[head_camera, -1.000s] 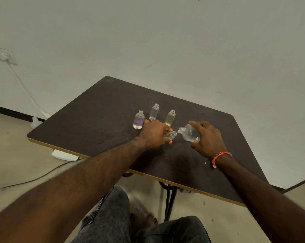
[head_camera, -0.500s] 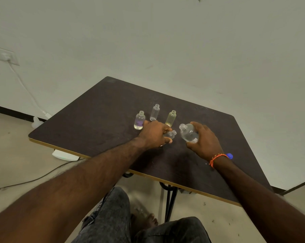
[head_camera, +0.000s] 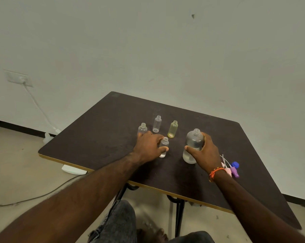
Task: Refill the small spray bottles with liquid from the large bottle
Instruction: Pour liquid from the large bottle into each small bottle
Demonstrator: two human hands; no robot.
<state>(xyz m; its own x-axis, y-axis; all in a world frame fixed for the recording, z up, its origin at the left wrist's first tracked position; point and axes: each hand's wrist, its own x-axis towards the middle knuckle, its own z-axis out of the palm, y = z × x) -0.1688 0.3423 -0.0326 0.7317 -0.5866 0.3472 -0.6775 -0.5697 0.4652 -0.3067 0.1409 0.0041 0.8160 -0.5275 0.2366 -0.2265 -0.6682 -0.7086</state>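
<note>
Standing upright on the table (head_camera: 99, 130), the big bottle (head_camera: 193, 146) is wrapped by the right hand (head_camera: 205, 153), mouth open. Just left of it, the left hand (head_camera: 149, 146) pinches a small bottle (head_camera: 164, 146), uncapped, little liquid inside. Three more bottles (head_camera: 157, 124) stand beyond that one; spray caps (head_camera: 233, 170) lie right of the big bottle. Judgement: keep the small bottle braced, tilt slowly, neck close over neck; the narrow mouth invites spills.
</note>
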